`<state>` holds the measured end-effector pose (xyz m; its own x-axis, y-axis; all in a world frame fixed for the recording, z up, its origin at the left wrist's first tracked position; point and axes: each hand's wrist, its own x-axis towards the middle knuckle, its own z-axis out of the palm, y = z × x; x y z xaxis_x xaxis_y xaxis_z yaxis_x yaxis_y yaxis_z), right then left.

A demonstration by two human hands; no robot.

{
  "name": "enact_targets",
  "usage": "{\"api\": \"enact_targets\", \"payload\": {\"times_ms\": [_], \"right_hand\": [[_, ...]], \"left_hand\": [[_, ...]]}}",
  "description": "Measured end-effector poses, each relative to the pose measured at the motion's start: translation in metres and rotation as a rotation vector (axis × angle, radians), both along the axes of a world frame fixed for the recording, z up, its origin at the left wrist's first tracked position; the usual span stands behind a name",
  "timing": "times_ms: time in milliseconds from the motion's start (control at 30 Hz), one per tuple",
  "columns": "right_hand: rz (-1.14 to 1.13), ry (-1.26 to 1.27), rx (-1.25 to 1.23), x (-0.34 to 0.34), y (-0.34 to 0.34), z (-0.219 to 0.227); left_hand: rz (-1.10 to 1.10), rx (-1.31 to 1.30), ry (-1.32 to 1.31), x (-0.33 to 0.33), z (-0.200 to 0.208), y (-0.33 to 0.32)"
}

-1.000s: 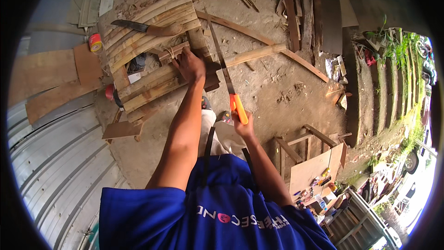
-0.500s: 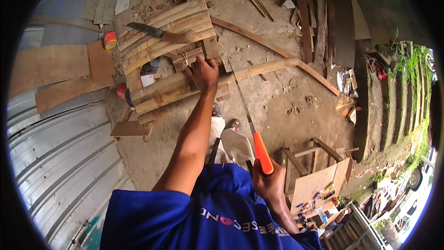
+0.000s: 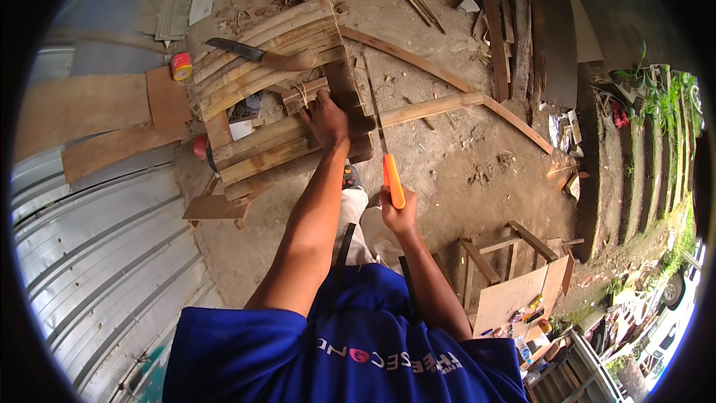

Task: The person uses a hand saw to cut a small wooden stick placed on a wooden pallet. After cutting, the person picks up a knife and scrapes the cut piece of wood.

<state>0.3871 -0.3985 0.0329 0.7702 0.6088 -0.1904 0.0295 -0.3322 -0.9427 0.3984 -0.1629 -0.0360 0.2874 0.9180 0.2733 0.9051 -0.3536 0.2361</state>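
A handsaw with an orange handle (image 3: 393,181) is gripped in my right hand (image 3: 400,210). Its thin blade (image 3: 375,103) points away from me and crosses the pale bamboo pole (image 3: 432,110) just right of the bench's end; whether the teeth touch it I cannot tell. My left hand (image 3: 327,121) presses down with bent fingers on the bamboo at the near right part of the low slatted bench (image 3: 265,41). Just beyond that hand, a small wood piece bound with pale strips (image 3: 304,94) lies in the bench's gap.
A large knife (image 3: 257,54) with a wooden handle lies across the bench slats. A red and yellow can (image 3: 181,66) stands to the left. Long wooden strips (image 3: 514,127) lie on the dirt floor. A wooden frame (image 3: 514,269) is at the lower right, and corrugated metal sheets (image 3: 112,246) fill the left.
My right hand has pushed the saw forward and slightly left, so its blade reaches farther past the pole. My left hand stays at the bench, shifted only slightly.
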Motion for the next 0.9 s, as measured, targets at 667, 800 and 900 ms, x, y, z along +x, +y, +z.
{"api": "enact_targets", "payload": {"times_ms": [667, 800, 900], "right_hand": [[-0.011, 0.241, -0.218, 0.002, -0.043, 0.052], [0.079, 0.184, -0.154, -0.001, -0.032, 0.097], [0.055, 0.246, -0.393, -0.011, -0.035, 0.138]], "left_hand": [[0.0, -0.062, -0.113, 0.0, 0.01, -0.005], [-0.015, -0.032, -0.16, -0.001, 0.01, -0.006], [0.008, -0.01, -0.136, 0.003, 0.006, -0.001]]}}
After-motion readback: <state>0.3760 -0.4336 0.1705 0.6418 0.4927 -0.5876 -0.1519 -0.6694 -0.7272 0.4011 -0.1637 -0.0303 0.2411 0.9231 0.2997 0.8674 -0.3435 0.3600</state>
